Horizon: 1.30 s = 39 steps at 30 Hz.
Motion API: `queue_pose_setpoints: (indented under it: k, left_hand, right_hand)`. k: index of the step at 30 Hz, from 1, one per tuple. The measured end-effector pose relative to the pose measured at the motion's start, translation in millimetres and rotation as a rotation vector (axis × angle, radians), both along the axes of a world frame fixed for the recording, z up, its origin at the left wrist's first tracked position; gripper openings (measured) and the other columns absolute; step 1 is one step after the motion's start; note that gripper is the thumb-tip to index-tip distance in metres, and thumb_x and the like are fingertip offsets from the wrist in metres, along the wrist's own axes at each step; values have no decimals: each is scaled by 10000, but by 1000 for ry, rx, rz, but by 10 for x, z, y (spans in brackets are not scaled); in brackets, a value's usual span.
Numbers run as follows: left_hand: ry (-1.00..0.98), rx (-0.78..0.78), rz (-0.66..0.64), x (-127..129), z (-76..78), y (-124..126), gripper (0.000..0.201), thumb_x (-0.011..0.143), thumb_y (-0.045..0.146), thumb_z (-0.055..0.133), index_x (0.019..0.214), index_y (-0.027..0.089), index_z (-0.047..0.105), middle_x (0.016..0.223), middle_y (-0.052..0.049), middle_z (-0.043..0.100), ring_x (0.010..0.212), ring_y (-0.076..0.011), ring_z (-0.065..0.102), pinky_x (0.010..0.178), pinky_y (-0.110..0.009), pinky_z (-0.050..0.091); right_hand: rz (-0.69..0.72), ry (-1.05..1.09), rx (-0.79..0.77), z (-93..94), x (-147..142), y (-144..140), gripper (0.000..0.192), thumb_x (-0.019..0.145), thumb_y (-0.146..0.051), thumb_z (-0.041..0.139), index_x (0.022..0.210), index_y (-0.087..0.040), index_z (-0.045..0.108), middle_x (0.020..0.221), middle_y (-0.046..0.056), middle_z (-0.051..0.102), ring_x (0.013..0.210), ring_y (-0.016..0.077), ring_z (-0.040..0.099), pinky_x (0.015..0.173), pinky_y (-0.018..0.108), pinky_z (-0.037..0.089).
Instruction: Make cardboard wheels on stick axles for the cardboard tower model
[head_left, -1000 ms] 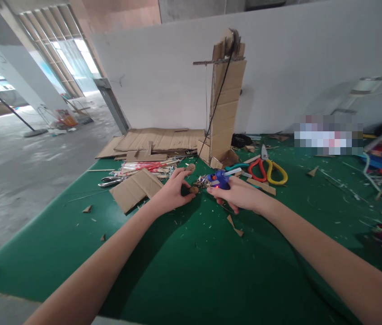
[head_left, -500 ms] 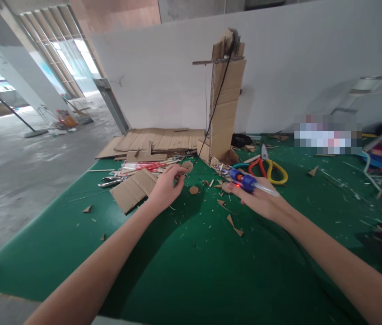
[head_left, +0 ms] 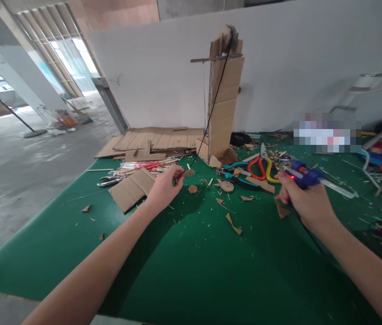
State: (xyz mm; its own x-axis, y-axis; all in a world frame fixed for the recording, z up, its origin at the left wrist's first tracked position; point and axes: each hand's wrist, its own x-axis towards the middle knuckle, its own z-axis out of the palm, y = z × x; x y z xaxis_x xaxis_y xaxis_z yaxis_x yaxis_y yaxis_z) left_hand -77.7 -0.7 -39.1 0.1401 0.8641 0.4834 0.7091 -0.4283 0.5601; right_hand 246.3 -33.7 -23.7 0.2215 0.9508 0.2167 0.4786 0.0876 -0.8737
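- Green table [head_left: 191, 271] carried a tall cardboard tower [head_left: 224, 99]; no legible writing anywhere.
- Right hand [head_left: 308, 203] gripped the blue glue gun [head_left: 304, 177], red light lit, raised right of the scissors [head_left: 264, 169].
- Left hand [head_left: 164, 187] pinched a small cardboard disc [head_left: 187, 173]; another disc [head_left: 193, 189] lay just beside.

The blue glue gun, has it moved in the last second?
Yes. The right hand carried the glue gun rightward, from left of the scissors to their right.
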Motion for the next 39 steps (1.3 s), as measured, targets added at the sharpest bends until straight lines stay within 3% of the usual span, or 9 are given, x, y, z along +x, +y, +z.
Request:
queue_pose_setpoints:
  k: [3,6,10,13,16,19,23,34,39]
  left_hand:
    - [75,0,-12,4,4,-9,148,798,188,491,936,219,534,845,-6,656,795,-158,639,755,-300,505]
    - [98,7,-14,8,-1,-12,146,800,181,489,929,221,544,849,-2,660,800,-158,638,758,-294,501]
    - [88,20,6,3,-9,2,126,800,187,494,918,214,529,839,-8,653,785,-160,634,749,-300,499]
    - [31,34,39,-16,-13,25,183,789,170,502,968,205,494,878,-31,649,794,-164,634,747,-311,500]
    - [20,36,56,-45,-21,45,201,783,153,499,977,206,486,901,-41,644,822,-173,631,747,-316,499]
    - [50,19,42,-70,-32,56,175,789,149,483,951,211,507,885,-35,643,820,-174,624,747,-311,496]
    - [67,35,38,-91,-44,66,207,804,148,463,993,208,523,891,-34,628,803,-164,612,747,-296,490]
    - [77,66,-26,-85,-67,67,176,862,169,414,992,208,526,896,-24,581,743,-137,591,734,-272,466]
    - [143,120,-63,-76,-47,27,186,876,138,361,852,187,539,868,-32,544,764,-138,573,738,-275,459]
  right_hand:
    - [-15,160,5,-27,-23,23,406,764,-520,584,508,-237,446,404,-36,414,416,127,450,554,329,508]
    - [-16,178,-52,2,-71,-12,427,739,-526,610,489,-233,426,401,-38,412,415,120,448,507,307,488]
    - [130,157,-122,-4,-120,-83,481,766,-582,541,476,-221,411,391,-41,392,410,122,476,492,300,466]
    - [312,69,-272,-14,-217,-114,437,766,-625,509,696,-196,558,443,-53,455,384,113,469,505,310,475]
    - [449,-189,-395,63,-410,-95,502,792,-652,445,886,-182,596,431,-25,527,459,155,562,548,303,470]
    - [513,-371,-376,209,-649,-14,534,799,-677,394,799,-185,601,393,0,540,457,164,576,493,268,428]
    - [583,-417,-358,339,-889,120,493,809,-648,402,741,-193,581,324,-36,454,356,133,507,421,234,367]
    - [637,-457,-415,365,-1061,198,443,815,-593,430,612,-202,473,340,-46,430,284,127,479,376,246,386]
    - [664,-448,-405,354,-1079,222,470,818,-602,425,582,-197,459,329,-42,430,288,128,495,380,245,404]
